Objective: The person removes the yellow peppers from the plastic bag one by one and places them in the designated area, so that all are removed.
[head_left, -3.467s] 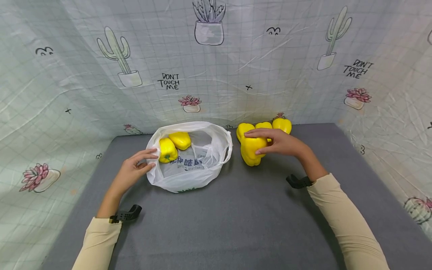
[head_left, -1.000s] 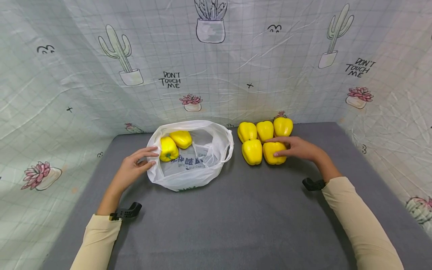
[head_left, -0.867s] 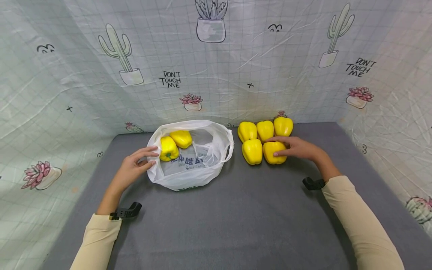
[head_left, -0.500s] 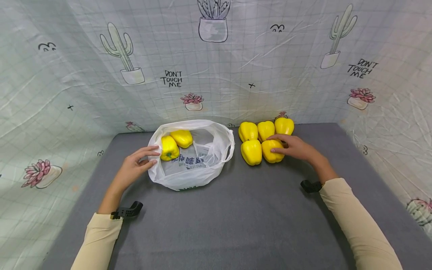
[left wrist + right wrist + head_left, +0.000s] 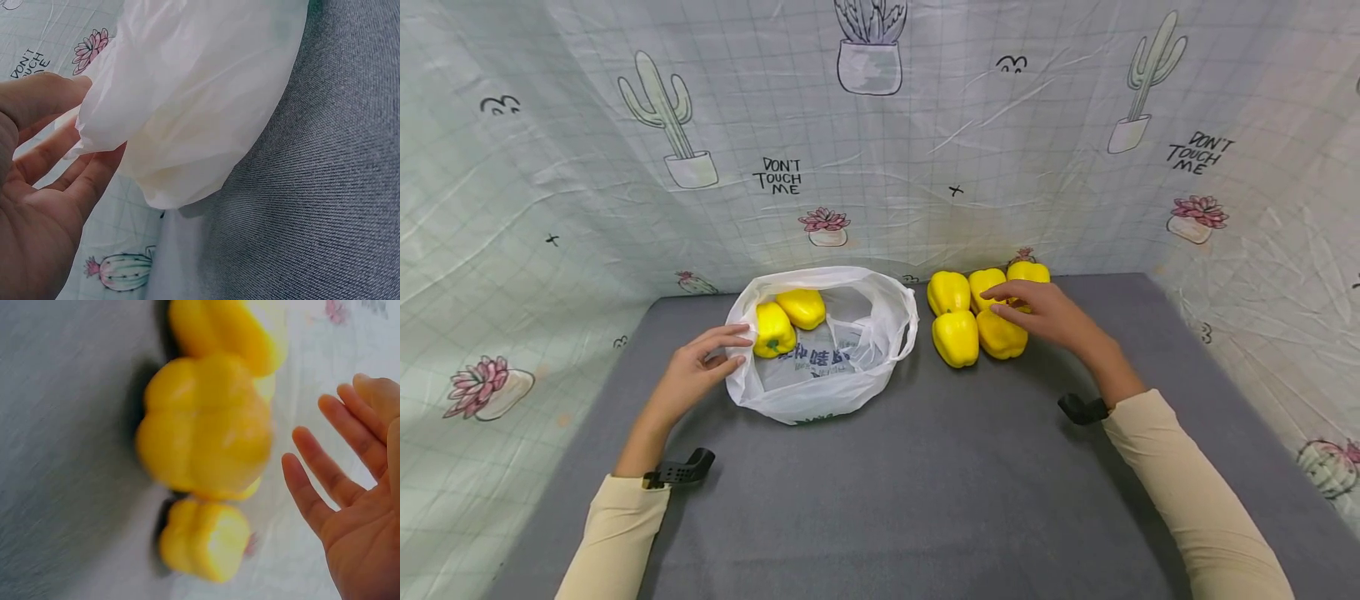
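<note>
At the left rim of a white plastic bag (image 5: 820, 400), my left hand (image 5: 696, 375) pinches the thin film between thumb and fingers; the left wrist view shows the bag's side (image 5: 181, 112) close up. Two yellow bell peppers (image 5: 774, 331) lie inside the bag against its left wall. My right hand (image 5: 1045, 312), fingers spread and holding nothing, hovers just above the front right bell pepper (image 5: 1002, 335). That pepper sits beside another front bell pepper (image 5: 956, 339). Behind them stands a row of three bell peppers (image 5: 949, 292), its right one partly hidden by the hand.
A grey cloth-covered table (image 5: 880, 500) extends in front of the bag and peppers. A patterned curtain (image 5: 880, 183) hangs right behind them and at both sides. One bag handle (image 5: 910, 333) loops out on the right, toward the peppers.
Earlier my right hand held a bell pepper at the front left; later it held another at the front right. That one slid slightly left, and the hand has let go and risen. Left hand unchanged.
</note>
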{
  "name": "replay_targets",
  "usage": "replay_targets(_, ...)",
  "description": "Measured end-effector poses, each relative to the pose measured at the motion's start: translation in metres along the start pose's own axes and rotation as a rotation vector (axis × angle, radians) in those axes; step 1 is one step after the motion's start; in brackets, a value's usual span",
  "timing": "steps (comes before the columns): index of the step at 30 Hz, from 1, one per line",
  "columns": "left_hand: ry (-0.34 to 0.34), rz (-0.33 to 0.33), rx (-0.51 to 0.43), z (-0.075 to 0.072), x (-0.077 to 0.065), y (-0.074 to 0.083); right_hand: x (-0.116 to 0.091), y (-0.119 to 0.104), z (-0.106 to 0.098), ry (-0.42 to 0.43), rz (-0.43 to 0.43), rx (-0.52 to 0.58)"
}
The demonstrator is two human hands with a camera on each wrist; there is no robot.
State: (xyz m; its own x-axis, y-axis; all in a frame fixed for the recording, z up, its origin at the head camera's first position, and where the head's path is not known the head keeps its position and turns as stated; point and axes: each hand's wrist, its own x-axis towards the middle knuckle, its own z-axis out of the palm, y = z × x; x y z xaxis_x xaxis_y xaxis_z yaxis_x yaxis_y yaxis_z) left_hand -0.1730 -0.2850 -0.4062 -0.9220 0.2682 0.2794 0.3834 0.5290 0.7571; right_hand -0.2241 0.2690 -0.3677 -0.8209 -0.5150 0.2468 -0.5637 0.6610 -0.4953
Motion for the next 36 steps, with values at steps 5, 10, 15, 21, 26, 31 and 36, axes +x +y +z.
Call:
replay_targets(5,-0.005,0.004,0.014,-0.001,-0.001,-0.001,0.016,-0.027,0.002,-0.077,-0.048,0.008)
replay_targets(10,-0.005,0.010,0.006,-0.001,-0.002,-0.001,0.033,-0.044,0.012,-0.101,-0.114,0.031)
replay_targets(15,0.002,0.001,-0.002,-0.001,-0.002,0.000,0.050,-0.055,0.021,-0.140,-0.159,0.048)
replay_targets(21,0.013,-0.003,-0.001,-0.001,-0.002,0.003,0.071,-0.070,0.028,-0.190,-0.241,0.040)
replay_targets(26,0.004,0.000,0.003,-0.001,-0.001,0.003,0.085,-0.084,0.029,-0.200,-0.308,0.022)
replay_targets(31,0.005,-0.003,0.012,-0.001,-0.001,0.002,0.094,-0.094,0.027,-0.228,-0.315,0.040)
replay_targets(36,0.003,0.002,0.022,-0.001,-0.002,0.003,0.100,-0.098,0.027,-0.257,-0.329,0.028)
